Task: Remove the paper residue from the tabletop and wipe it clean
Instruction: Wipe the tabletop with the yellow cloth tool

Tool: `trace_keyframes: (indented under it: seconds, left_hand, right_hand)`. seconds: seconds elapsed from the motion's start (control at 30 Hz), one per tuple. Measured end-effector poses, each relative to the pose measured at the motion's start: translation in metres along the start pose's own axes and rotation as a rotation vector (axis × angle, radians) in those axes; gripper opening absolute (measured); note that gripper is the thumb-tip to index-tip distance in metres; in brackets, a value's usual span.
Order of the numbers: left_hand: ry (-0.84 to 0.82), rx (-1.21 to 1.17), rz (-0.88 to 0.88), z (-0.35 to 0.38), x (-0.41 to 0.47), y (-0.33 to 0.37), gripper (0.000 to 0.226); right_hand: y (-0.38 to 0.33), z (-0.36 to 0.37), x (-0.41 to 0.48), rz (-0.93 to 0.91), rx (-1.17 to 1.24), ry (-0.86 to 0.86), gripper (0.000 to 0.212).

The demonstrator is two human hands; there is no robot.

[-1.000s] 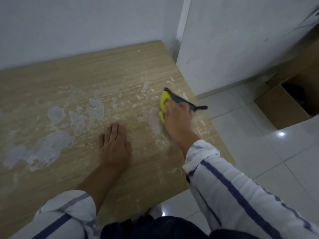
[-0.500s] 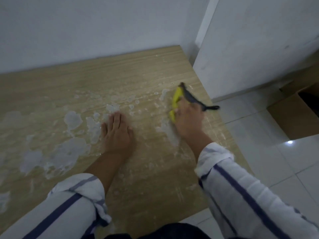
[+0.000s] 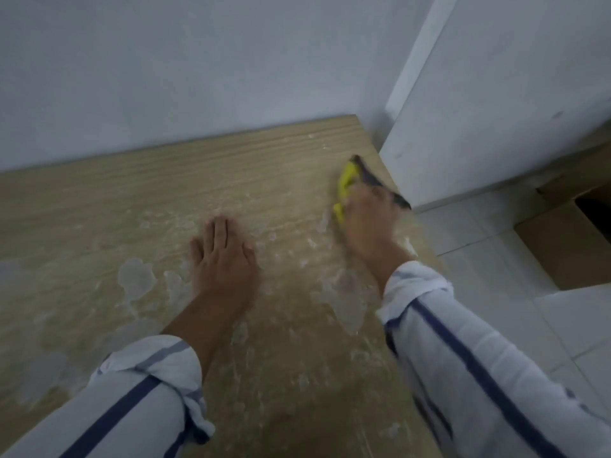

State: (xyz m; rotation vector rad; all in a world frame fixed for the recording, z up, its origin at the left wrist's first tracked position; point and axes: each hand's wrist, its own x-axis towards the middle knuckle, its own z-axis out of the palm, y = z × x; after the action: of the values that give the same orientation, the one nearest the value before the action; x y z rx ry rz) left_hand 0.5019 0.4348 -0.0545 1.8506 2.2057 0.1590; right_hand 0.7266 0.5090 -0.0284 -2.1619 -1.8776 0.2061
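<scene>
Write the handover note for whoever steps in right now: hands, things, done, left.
Left hand: flat on the tabletop, fingers straight, holding nothing.
Right hand: grips the yellow and dark scraping tool, pressed to the tabletop at its far right, near the edge.
Paper residue: one big whitish patch beside the left hand, a second patch toward the near right edge, and small flecks between the hands.
Done: the strip by the wall shows little residue.
Left: scrape off the remaining patches, then wipe the whole top.
</scene>
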Motion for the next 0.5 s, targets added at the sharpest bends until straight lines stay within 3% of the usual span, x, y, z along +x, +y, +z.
trace_keyframes:
  seconds: [0.07, 0.1, 0.17, 0.27, 0.4, 0.43, 0.5]
  left_hand:
    - [0.008, -0.022, -0.015, -0.001, 0.014, 0.0, 0.06]
    - [0.013, -0.034, -0.021, -0.002, 0.022, 0.0, 0.059]
    - [0.019, -0.043, -0.026, -0.003, 0.035, -0.001, 0.058]
    - [0.02, -0.017, -0.019, -0.005, 0.052, -0.001, 0.059]
    - [0.029, -0.002, -0.015, -0.005, 0.069, 0.001, 0.06]
    - [0.03, 0.002, -0.017, -0.006, 0.073, 0.002, 0.06]
    - [0.03, 0.003, -0.019, -0.006, 0.08, 0.003, 0.06]
  right_hand:
    - [-0.047, 0.022, -0.022, -0.351, 0.0, 0.024, 0.034]
    - [-0.062, 0.033, -0.038, -0.493, 0.012, -0.043, 0.04]
    - [-0.062, 0.043, -0.045, -0.579, 0.025, -0.163, 0.051]
    - [-0.023, 0.037, 0.003, -0.41, -0.086, 0.008, 0.052]
    - [0.016, 0.009, 0.075, 0.134, -0.066, -0.086, 0.038]
    - [0.005, 0.004, 0.083, 0.183, -0.027, -0.046, 0.035]
    - [-0.04, 0.01, 0.09, 0.002, -0.001, 0.051, 0.035]
